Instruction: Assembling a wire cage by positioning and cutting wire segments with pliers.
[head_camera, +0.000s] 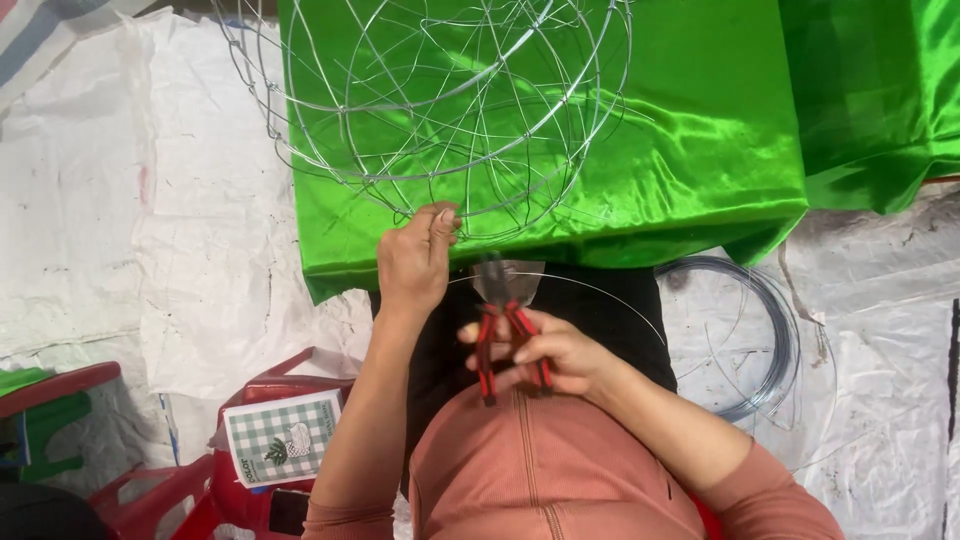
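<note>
wire frame and pliers over green cloth

we are looking down at our own two hands. our left hand (415, 258) is pinching the lower rim of the wire frame (440, 100) between thumb and fingertips, fingers narrow and closed on the wire. the frame is resting on the green cloth (690, 130), round and open, reaching past the top edge. our right hand (560, 355) is gripping the pliers (505, 330) by their red and black handles, fingers wrapped round them, the nose pointing up just below the frame. a thin wire (600, 292) is arcing past the nose. a wire coil (750, 330) is lying to the right, a checked box (282, 438) on a red stool (150, 505) to the left.
</note>
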